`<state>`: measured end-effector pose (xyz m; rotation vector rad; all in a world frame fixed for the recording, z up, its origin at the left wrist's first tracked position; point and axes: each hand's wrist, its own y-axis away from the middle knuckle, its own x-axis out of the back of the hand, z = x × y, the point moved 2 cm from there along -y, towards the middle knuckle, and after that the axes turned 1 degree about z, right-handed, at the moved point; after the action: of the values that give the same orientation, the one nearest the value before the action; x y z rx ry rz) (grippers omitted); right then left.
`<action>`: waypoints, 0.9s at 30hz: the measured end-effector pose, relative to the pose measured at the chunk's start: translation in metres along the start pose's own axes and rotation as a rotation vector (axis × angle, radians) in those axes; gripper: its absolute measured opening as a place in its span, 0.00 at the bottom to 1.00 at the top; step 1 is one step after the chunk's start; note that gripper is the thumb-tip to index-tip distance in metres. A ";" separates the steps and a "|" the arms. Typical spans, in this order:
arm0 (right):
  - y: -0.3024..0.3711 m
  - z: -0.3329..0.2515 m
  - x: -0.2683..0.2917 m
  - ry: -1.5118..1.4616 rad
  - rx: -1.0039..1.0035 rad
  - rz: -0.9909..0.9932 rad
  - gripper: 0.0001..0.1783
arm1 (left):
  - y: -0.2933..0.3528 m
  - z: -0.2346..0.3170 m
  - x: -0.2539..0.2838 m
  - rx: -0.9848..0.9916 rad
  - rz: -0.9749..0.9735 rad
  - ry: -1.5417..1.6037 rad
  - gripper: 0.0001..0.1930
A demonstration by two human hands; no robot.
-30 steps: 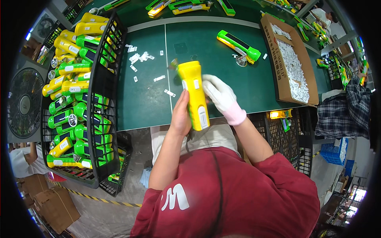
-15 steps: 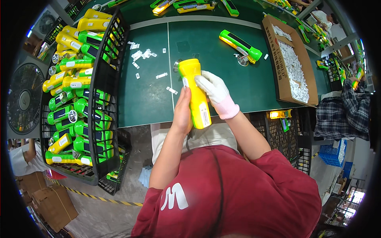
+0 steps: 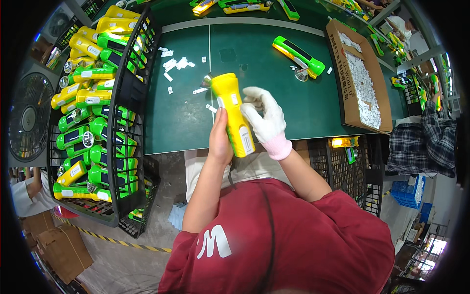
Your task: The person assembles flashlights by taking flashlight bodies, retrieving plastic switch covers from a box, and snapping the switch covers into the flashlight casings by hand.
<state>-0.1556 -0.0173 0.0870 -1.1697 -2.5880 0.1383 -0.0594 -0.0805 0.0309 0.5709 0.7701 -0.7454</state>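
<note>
A yellow flashlight (image 3: 231,105) stands tilted in my left hand (image 3: 220,139), which is bare and wrapped round its lower body. White switch pieces and a white panel show on its side. A shiny reflector (image 3: 206,81) hangs beside the flashlight's head. My right hand (image 3: 267,117), in a white glove with a pink cuff, is just right of the flashlight. Its fingers are curled but apart, with nothing visible between them. Small white plastic parts (image 3: 182,63) lie scattered on the green table (image 3: 274,105). Another green and yellow flashlight (image 3: 298,55) lies farther right.
At the left, a black crate (image 3: 120,122) is piled with green and yellow flashlights. A cardboard box (image 3: 345,81) of small white parts sits on the table's right side. More flashlights (image 3: 245,7) lie along the far edge. A person in a plaid shirt (image 3: 423,139) is at the right.
My right hand has come off the flashlight and its fingers have parted. The flashlight has turned in my left hand, showing more of its white switch side.
</note>
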 end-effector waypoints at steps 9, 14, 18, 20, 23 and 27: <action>-0.017 0.011 -0.004 -0.342 -0.289 -0.293 0.20 | 0.008 0.005 -0.015 0.078 -0.075 -0.101 0.20; -0.015 0.011 -0.010 -0.423 -0.323 -0.270 0.19 | 0.006 0.003 -0.014 0.074 -0.067 -0.114 0.19; 0.008 -0.006 -0.001 0.196 0.282 -0.037 0.16 | -0.003 0.013 -0.009 -0.009 0.052 0.039 0.21; 0.024 -0.013 -0.002 0.368 0.470 -0.113 0.15 | -0.008 0.020 -0.003 -0.056 -0.027 0.051 0.20; 0.019 -0.022 -0.001 0.414 0.464 -0.179 0.15 | -0.004 0.027 -0.010 -0.100 0.041 -0.111 0.22; 0.019 -0.038 0.007 0.300 0.288 -0.436 0.14 | -0.003 0.028 -0.002 -0.070 0.079 -0.021 0.22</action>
<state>-0.1344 -0.0009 0.1206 -0.4711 -2.3868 0.2118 -0.0507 -0.1010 0.0483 0.5268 0.7471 -0.6488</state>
